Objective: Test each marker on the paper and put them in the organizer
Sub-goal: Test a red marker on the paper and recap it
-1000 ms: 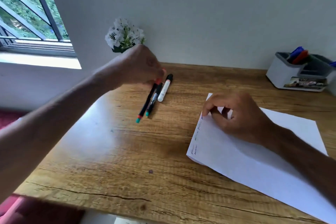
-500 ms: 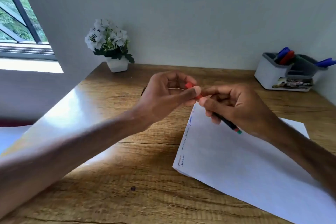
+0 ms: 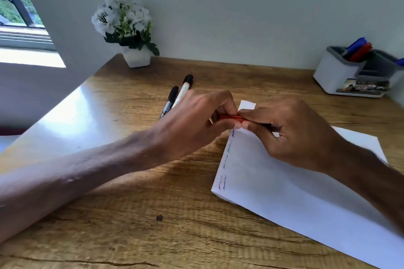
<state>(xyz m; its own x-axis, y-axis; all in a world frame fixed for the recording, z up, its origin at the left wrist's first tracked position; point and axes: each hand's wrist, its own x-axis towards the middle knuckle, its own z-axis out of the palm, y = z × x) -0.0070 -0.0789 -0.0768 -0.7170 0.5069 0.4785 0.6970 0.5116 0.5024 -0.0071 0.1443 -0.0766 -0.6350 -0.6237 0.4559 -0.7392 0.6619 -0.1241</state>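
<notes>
1. My left hand (image 3: 196, 120) pinches the cap end of the slim red-capped marker (image 3: 231, 118) between thumb and fingertips.
2. My right hand (image 3: 293, 135) curls round its dark barrel, above the far corner of the white paper sheet (image 3: 284, 192).
3. The white-and-grey plastic organizer (image 3: 334, 74) stands well apart, at the far right.

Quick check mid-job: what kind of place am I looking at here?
Most likely a home desk or study corner: a wooden desk against a plain wall, a desk organizer holding markers, a potted white-flowered plant, and a window at the left.
</notes>
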